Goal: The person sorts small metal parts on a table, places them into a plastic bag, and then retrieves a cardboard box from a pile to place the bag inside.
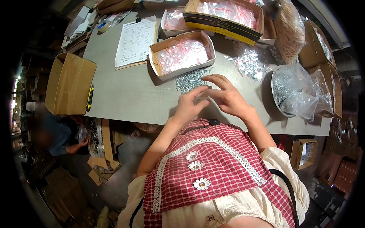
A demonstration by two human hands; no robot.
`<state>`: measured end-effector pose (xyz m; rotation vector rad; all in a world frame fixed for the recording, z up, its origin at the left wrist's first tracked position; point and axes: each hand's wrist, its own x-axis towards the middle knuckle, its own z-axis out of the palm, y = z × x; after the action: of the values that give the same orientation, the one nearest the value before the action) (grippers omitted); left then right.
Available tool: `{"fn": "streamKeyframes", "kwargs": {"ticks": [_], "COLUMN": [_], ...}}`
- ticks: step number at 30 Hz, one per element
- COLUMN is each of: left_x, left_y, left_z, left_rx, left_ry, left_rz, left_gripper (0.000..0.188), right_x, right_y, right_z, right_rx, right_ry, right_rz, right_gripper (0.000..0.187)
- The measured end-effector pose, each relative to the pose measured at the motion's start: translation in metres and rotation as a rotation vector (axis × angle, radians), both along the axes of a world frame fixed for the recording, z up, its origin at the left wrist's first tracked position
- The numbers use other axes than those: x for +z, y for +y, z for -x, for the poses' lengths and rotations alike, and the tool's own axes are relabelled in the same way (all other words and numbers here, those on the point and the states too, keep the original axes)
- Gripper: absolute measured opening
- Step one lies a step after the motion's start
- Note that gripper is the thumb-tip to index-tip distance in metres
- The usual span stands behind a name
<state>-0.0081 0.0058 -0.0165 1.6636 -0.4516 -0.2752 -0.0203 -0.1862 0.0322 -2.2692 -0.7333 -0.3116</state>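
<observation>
Left hand (191, 104) and right hand (231, 99) were close together near the frame's centre, fingers curled inward, perhaps around a small clear bag (198, 100), though I could not tell whether either was clamped on it. Loose screws (188, 81) lay just above, unbagged; hardware packets (250, 62) at upper right looked filled. More bags (181, 55) sat in the white box (190, 70), upper centre.

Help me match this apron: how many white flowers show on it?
3: the top flower, the middle one just below, the bottom one farther down the picture. Hidden parts of the apron may bear more.
</observation>
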Motion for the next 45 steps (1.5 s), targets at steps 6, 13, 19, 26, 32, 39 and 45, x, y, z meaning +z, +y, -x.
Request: {"fn": "streamKeyframes", "kwargs": {"ticks": [6, 13, 19, 26, 32, 39, 45], "left_x": [0.003, 0.007, 0.013, 0.014, 0.022, 0.009, -0.03], "left_y": [0.002, 0.003, 0.002, 0.004, -0.004, -0.008, 0.019], "left_z": [-0.001, -0.003, -0.002, -0.002, -0.005, -0.088, -0.18], "left_rx": [0.039, 0.116, 0.139, 0.072, 0.07, 0.384, 0.272], "left_ry": [0.168, 0.006, -0.151, -0.248, -0.277, -0.267, -0.262], "left_rz": [0.013, -0.011, -0.143, -0.162, -0.211, -0.348, -1.083], "left_gripper": [0.033, 0.012, 0.009, 0.011, 0.011, 0.023, 0.034], "right_x": [-0.008, -0.003, -0.014, -0.018, -0.032, -0.041, -0.032], "right_y": [-0.006, -0.002, 0.003, 0.0, -0.012, -0.048, -0.044], "right_z": [0.002, 0.007, 0.007, 0.008, 0.009, -0.001, 0.008], "right_rx": [-0.045, -0.088, -0.1, -0.066, -0.039, -0.379, -0.415], "right_ry": [0.209, 0.399, 0.536, 0.678, 0.964, 0.604, 0.647], "right_rz": [-0.131, -0.171, -0.338, -0.352, -0.644, -1.295, -1.193], "right_gripper": [0.019, 0.018, 0.018, 0.018, 0.016, 0.012, 0.018]}}
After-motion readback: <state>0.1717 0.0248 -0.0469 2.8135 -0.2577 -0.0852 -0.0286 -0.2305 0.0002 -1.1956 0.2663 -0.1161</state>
